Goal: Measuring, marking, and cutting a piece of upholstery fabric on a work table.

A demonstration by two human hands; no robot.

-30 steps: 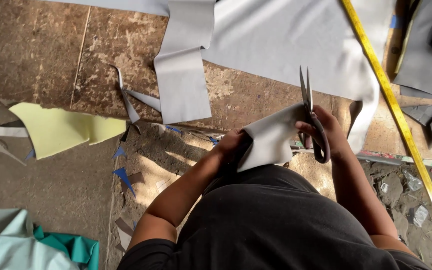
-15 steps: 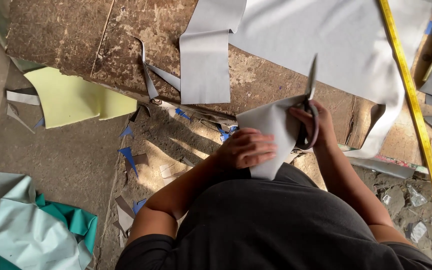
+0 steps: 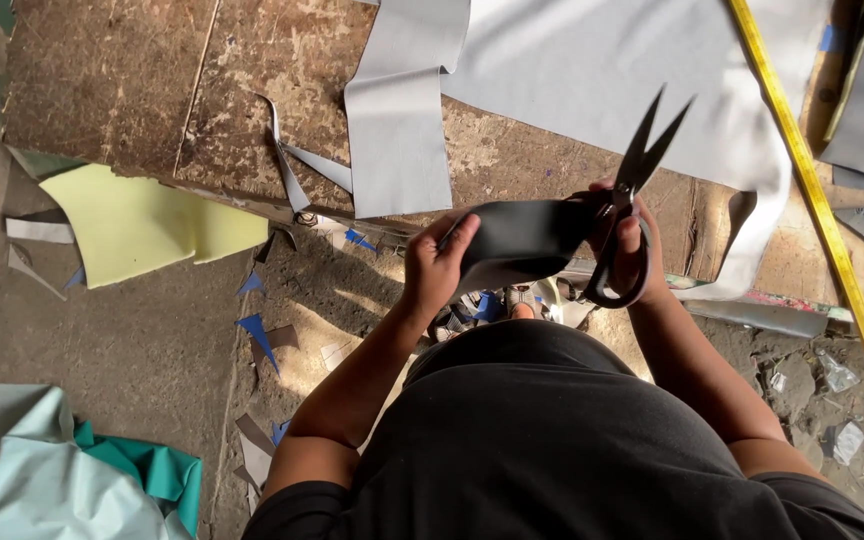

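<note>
Head view: left hand [image 3: 434, 268] fingers pinch dark sheet [image 3: 524, 240]; right hand [image 3: 632, 250] fingers grip open scissors [image 3: 630, 205]

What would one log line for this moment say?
left hand: grips grey piece | right hand: holds black scissors, blades open | workbench: grey sheets

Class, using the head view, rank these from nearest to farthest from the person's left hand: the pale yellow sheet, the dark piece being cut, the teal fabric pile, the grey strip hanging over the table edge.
Measured from the left hand:
1. Dark piece, held in that hand, to its right.
2. Grey strip, just above on the table.
3. Pale yellow sheet, off to the left.
4. Teal fabric pile, bottom left corner on the floor.
</note>
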